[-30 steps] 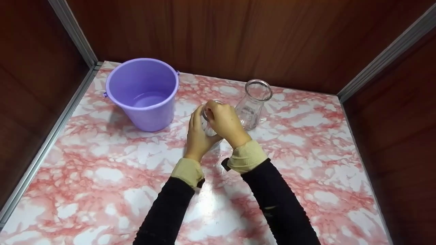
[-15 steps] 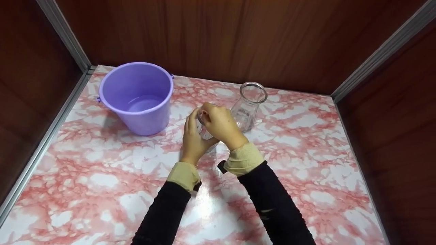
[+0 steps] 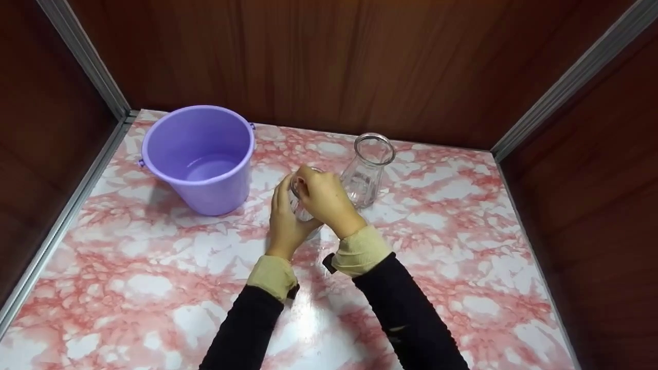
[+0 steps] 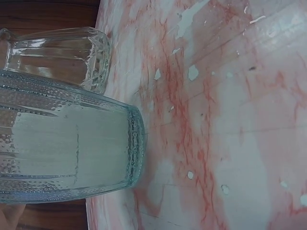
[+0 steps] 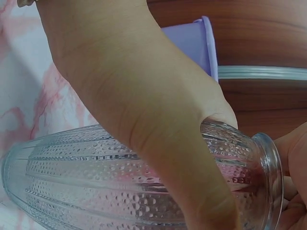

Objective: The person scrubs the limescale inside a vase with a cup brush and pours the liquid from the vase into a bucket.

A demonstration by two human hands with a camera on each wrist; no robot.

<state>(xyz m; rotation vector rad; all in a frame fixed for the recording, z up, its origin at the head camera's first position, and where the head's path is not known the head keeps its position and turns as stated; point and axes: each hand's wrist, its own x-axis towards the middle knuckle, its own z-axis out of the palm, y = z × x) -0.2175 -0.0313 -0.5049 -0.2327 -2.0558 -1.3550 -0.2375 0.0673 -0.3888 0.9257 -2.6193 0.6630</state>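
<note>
My left hand (image 3: 286,226) grips a clear glass vase (image 3: 302,211) round its side, fingers along the far left and thumb toward me. Bumpy ribbed glass and a rounded rim show in the right wrist view, where the left hand crosses the vase (image 5: 115,177). Over its mouth is my right hand (image 3: 329,198), fingers bent at the rim; I cannot tell whether they pinch anything. In the left wrist view, the lower part of the vase (image 4: 72,143) looks pale. Just right of the hands stands a second clear glass vase (image 3: 362,186), with a flared rim.
A purple bucket (image 3: 218,198) stands at the back left, and only some water-like sheen shows at its bottom. The table (image 3: 128,308) has a red and white marbled top. Dark wood panels (image 3: 308,61) with metal edging enclose it at the back and sides.
The head view has shifted, so everything sits slightly lower and further left. Both hands keep nearly the same pose at the vase; the bucket and second vase stay in place.
</note>
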